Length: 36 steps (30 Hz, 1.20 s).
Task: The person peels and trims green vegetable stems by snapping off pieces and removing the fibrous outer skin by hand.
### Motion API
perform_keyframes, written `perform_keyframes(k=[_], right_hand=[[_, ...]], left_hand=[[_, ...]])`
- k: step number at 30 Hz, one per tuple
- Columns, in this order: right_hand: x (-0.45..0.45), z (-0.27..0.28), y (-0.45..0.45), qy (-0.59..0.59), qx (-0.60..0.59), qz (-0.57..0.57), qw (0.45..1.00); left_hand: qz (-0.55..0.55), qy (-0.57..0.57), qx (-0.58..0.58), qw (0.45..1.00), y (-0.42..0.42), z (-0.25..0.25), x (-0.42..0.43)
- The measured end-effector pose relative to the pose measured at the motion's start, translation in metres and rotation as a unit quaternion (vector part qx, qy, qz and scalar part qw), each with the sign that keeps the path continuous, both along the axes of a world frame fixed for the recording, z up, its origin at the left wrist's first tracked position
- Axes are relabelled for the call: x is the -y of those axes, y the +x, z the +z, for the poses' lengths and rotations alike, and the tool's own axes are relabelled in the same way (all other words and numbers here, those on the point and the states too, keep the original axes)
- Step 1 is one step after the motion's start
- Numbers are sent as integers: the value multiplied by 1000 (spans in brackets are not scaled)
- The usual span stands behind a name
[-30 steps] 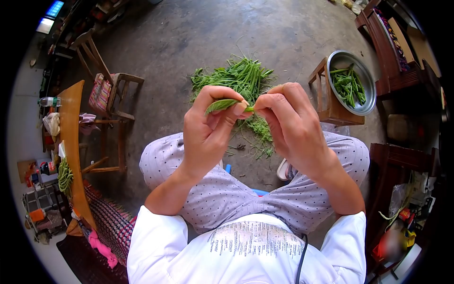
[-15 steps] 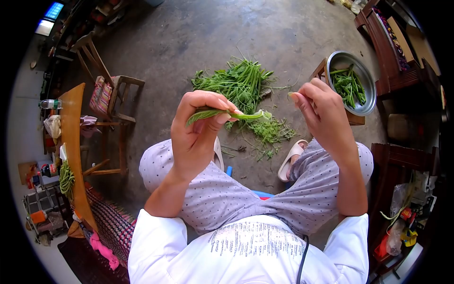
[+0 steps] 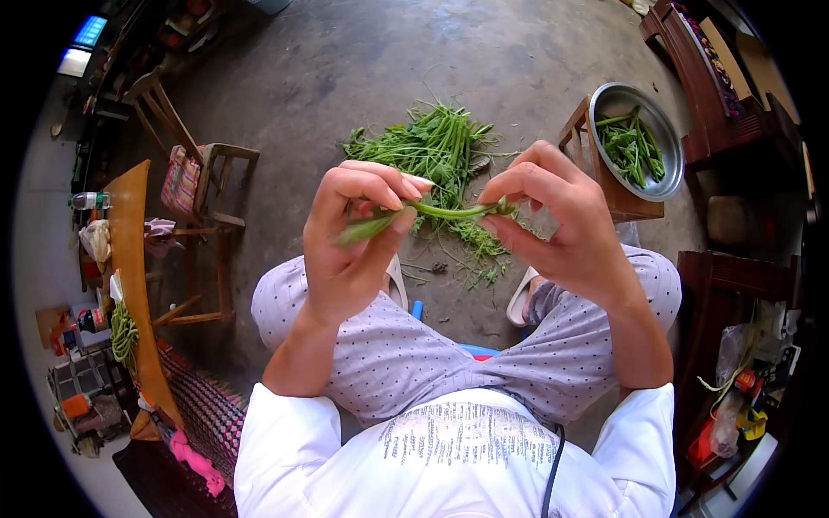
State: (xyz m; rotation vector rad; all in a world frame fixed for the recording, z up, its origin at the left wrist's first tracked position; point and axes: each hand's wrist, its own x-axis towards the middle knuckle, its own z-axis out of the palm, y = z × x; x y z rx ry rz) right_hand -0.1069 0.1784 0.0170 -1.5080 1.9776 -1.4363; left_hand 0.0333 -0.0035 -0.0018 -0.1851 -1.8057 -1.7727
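Observation:
A green leafy stem (image 3: pixel 453 212) stretches between my two hands above my knees. My left hand (image 3: pixel 354 233) pinches its leafy end between thumb and fingers. At the other end, my right hand (image 3: pixel 557 224) has thumb and fingers closed on the small curled tip. On the floor beyond my hands lies a heap of long green stems and leaves (image 3: pixel 432 142), with a looser pile of thin trimmings (image 3: pixel 479 250) nearer my feet. Off to the right, a metal basin (image 3: pixel 669 173) holds several picked green stems (image 3: pixel 630 147).
The basin sits on a small wooden stool (image 3: pixel 626 203). At left are a wooden chair (image 3: pixel 186 164) with a cushion and a wooden table (image 3: pixel 134 259) with a bundle of long green beans (image 3: pixel 123 332). Dark wooden furniture (image 3: pixel 730 285) stands at right.
My right hand has moved left and taken hold of the free end of the stem. My left hand keeps its pinch, slightly shifted. The camera view has moved a little.

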Motion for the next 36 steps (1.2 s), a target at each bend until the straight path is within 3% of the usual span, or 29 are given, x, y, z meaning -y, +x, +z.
perform_keyframes(k=[2, 3, 5, 8, 10, 11, 16, 19, 23, 28, 36], right_hand=[[0, 1, 0, -21, -100, -47, 994], [0, 0, 1, -20, -100, -47, 994], [2, -3, 3, -33, -206, -82, 974], [3, -5, 5, -25, -240, -79, 967], [3, -5, 6, -24, -242, -78, 967], [3, -5, 7, -24, -245, -77, 966], [3, -6, 4, -17, -268, -67, 961], [5, -5, 5, -17, -276, -70, 958], [6, -2, 3, -25, -242, -95, 965], [6, 0, 6, -24, -207, -73, 975], [14, -3, 19, -40, -60, -46, 996]], left_hand=[[16, -95, 12, 995, 1, 2, 5], [25, -95, 20, 995, 1, 5, 6], [8, -130, 27, 991, 3, 8, 14], [11, -175, 23, 984, 1, 14, 11], [56, -62, 165, 983, 7, 15, 3], [99, -154, 134, 974, 3, 11, 1], [72, -189, 245, 948, 3, 10, -2], [-35, -64, 276, 958, 4, 6, 0], [-22, -30, 255, 966, 4, 10, -5], [18, 97, 182, 978, 2, 2, -5], [-15, 210, 208, 955, 1, -1, -10]])
